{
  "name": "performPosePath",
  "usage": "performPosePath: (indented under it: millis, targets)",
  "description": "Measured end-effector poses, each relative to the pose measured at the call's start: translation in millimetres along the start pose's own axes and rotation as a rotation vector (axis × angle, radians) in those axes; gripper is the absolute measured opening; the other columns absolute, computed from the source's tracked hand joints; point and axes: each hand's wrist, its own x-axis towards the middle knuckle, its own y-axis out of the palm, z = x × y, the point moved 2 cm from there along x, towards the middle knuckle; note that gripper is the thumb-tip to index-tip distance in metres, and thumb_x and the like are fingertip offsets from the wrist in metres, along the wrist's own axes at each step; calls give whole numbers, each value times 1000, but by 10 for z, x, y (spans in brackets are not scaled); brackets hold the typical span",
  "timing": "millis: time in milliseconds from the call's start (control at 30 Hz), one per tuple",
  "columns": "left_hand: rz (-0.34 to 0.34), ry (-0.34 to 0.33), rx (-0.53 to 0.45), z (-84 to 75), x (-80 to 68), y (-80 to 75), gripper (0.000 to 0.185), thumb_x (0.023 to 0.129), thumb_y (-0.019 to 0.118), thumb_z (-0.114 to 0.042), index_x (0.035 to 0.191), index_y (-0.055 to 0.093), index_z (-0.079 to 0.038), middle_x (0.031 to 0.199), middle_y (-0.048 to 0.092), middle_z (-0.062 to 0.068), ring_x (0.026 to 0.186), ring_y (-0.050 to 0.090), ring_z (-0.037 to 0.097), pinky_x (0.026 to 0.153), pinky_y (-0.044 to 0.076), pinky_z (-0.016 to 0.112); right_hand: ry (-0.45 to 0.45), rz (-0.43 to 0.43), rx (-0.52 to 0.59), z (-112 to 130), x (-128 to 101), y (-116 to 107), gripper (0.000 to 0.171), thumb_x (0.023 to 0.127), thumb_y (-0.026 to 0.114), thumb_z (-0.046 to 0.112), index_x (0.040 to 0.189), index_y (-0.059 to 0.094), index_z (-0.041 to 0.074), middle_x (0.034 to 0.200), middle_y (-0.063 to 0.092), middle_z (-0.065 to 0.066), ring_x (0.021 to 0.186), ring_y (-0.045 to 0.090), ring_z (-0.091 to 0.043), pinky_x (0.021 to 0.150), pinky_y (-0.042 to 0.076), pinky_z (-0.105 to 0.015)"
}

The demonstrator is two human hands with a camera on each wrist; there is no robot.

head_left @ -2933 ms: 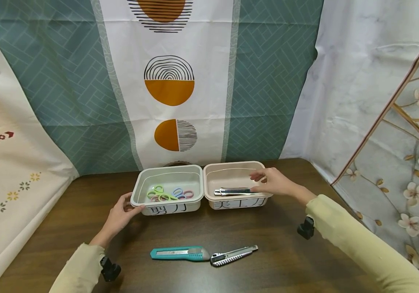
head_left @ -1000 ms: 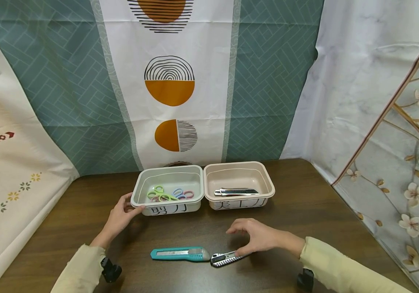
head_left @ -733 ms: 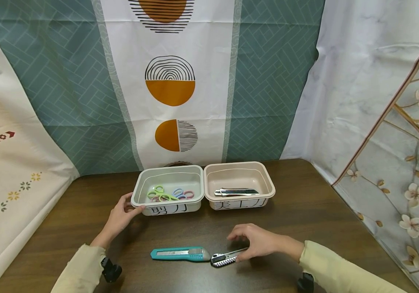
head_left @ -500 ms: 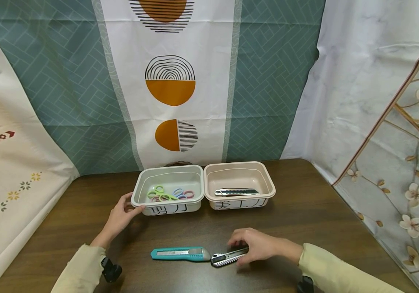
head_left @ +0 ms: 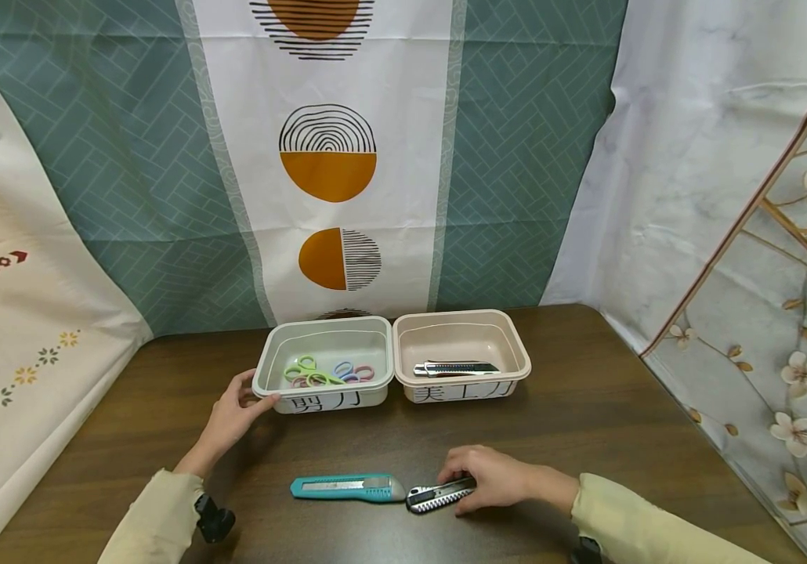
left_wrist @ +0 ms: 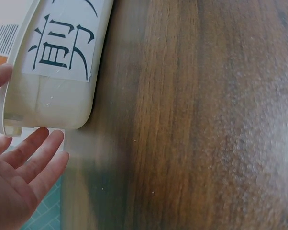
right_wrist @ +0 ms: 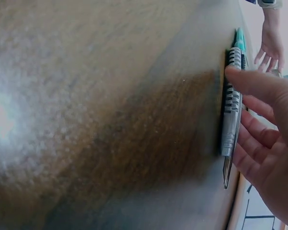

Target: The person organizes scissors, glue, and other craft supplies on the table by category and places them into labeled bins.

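My left hand (head_left: 230, 411) grips the corner of a pale green plastic bin (head_left: 382, 385), thumb at the front rim and fingers along the side. Several scissors (head_left: 315, 374) with green, blue and pink handles lie inside it. My right hand (head_left: 491, 478) pinches a silver-and-black utility knife (head_left: 439, 496) lying on the table, thumb on the near edge and fingers on the far one. In the right wrist view, this utility knife (right_wrist: 232, 103) runs between thumb and fingers. A teal utility knife (head_left: 347, 487) lies just left of it, the two ends almost touching.
Beside the green bin stands a beige bin (head_left: 519, 364) holding dark utility knives (head_left: 454, 368). Both bins carry white paper labels with black characters. They stand on a brown wooden table (head_left: 587, 423), with patterned cloth (head_left: 516, 157) hanging behind and at both sides.
My right hand has come from the beige bin down to the silver-and-black utility knife, and its thumb and fingers have closed around it. The left hand has stayed at the green bin.
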Motion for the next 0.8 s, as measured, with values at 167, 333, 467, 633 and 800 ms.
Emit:
performPosePath:
  millis: [167,333,467,633,800]
  targets:
    - [3,-3,0,4,4,-4,71,86,62,-34,137,26,0,120,51,26,101,55,32,75,46,31,22,1,-42,2,23,16,25,69,76,15,93,67,14,84,57,10,76,49,4,68,37,-10]
    - [3,-6,2,10,8,-3,72,85,63,-34,137,26,0,120,52,27,101,56,32,75,46,32,36,21,-34,2,37,24,23,70,75,13,92,67,14,83,56,12,74,47,5,66,37,-10]
    - [3,-4,6,11,12,-1,71,85,63,-33,136,27,1,119,52,27,100,56,32,73,46,29,21,28,-40,2,35,21,22,71,75,13,92,67,14,83,55,12,75,47,5,66,37,-10]
    - [5,-10,6,7,16,-1,71,85,63,-34,136,27,0,118,53,26,99,56,31,72,45,27,4,31,-50,6,30,11,22,71,75,13,92,67,13,83,55,11,75,46,5,67,37,-11]
    - [8,-17,3,5,14,-6,72,85,63,-34,137,27,0,119,52,26,100,56,31,72,45,28,-18,27,-55,16,23,-16,22,71,75,13,92,68,12,82,57,9,74,47,3,67,37,-10]
